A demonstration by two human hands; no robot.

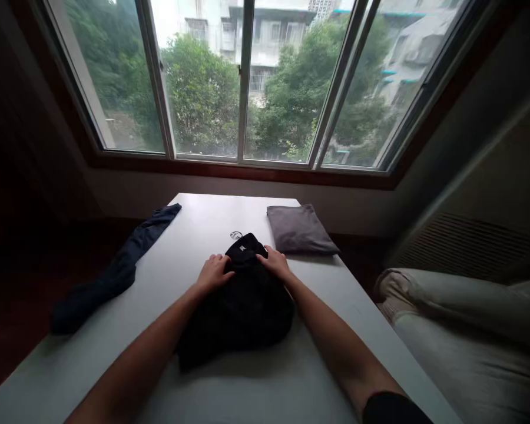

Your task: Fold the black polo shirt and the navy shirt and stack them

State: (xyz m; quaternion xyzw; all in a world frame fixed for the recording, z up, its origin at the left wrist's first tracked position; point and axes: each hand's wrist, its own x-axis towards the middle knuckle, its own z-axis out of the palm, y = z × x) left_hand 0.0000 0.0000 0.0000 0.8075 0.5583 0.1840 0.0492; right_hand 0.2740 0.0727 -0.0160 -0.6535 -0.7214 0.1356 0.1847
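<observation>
A black garment (242,309) lies bunched on the white table in front of me, its exact kind unclear. Near its far end is a small pale label (242,248) inside what looks like the neck opening. My left hand (215,272) grips the cloth at the left of that end, thumb resting over it. On the opposite side, my right hand (274,261) has its thumb and fingers closed on the edge. Just beyond the garment sits a small thin loop (235,235) with something whitish in it, too small to name.
The white table (207,218) reaches toward a window (242,118). A folded grey cloth (301,229) lies at its far right. Dark blue clothing (128,259) hangs over the left edge. A light-coloured sofa (463,330) stands to the right.
</observation>
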